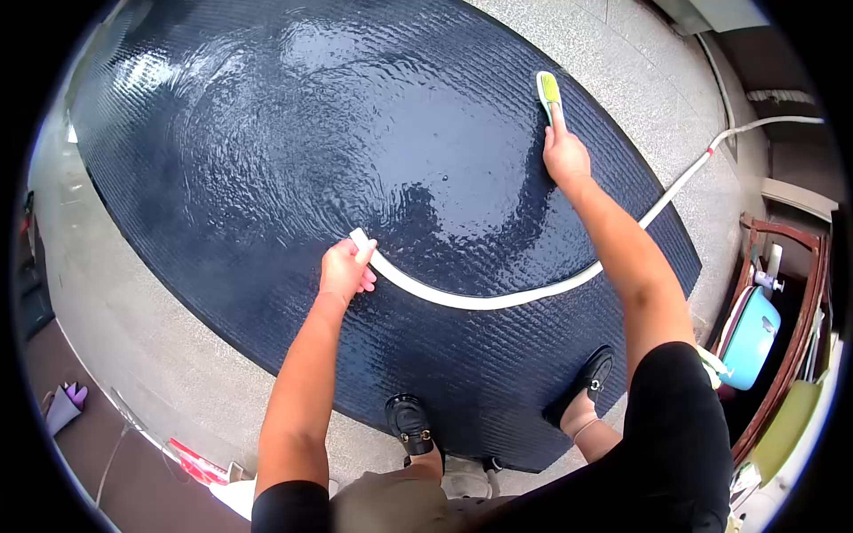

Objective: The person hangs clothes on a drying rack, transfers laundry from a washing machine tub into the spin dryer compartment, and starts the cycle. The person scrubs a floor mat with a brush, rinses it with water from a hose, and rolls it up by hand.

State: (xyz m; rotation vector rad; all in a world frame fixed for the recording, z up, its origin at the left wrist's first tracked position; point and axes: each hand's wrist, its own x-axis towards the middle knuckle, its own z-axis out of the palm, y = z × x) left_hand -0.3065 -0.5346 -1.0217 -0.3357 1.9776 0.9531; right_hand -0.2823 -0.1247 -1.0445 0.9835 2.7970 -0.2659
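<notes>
The left hand (348,266) was a bit left of the middle of the frame. It was closed around a long white hose (480,302), with the thumb and fingers squeezing it near its end. The tip of the hose poked out just above the hand. From there the hose made a big curve down and to the right, went under the right arm, and ran up to the right edge of the frame. It had a little red band (710,151) on it at the upper right.

The right hand (566,158) was in the upper right of the frame. Its fingers were wrapped around the handle of a brush (550,87), and one finger was stretched out along it. The brush had a yellow-green middle and a pale edge, and its head pointed up. I cannot tell if it touched the mat.

A big dark mat (178,266) with bumpy lines filled most of the frame. Shiny water (435,142) lay on it, with ripples in the upper left and middle. Two black shoes (409,422) were on the mat at the bottom, one near the middle and one more to the right. Pale floor (98,258) showed around the mat. At the right edge, a blue tub (753,338) sat inside a red-brown frame (804,351). A purple thing (64,410) was at the lower left.
</notes>
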